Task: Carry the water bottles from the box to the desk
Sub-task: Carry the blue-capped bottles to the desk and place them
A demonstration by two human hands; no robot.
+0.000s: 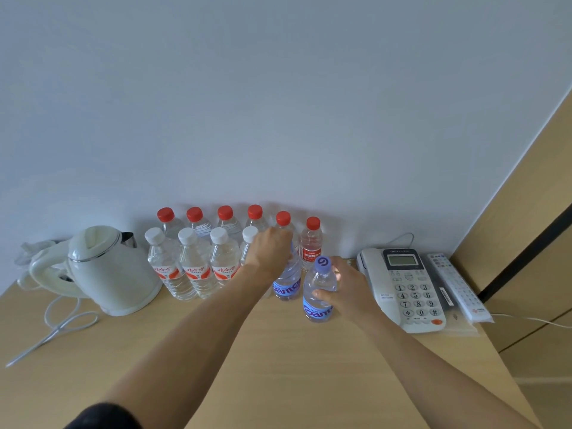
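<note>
Several water bottles stand on the wooden desk (278, 360) against the wall: a back row with red caps (225, 212) and a front row with white caps (186, 235). My left hand (270, 250) is closed over the top of a blue-labelled bottle (287, 286) standing upright beside the white-capped row. My right hand (345, 287) grips the body of a second blue-labelled bottle (318, 300) with a purple cap, upright on the desk in front of a red-capped bottle (311, 244). The box is not in view.
A white electric kettle (108, 270) with its cord (58, 323) sits at the left of the desk. At the right stand a white desk phone (405, 286) and a remote control (458, 289). A wooden panel (526, 212) rises at the right.
</note>
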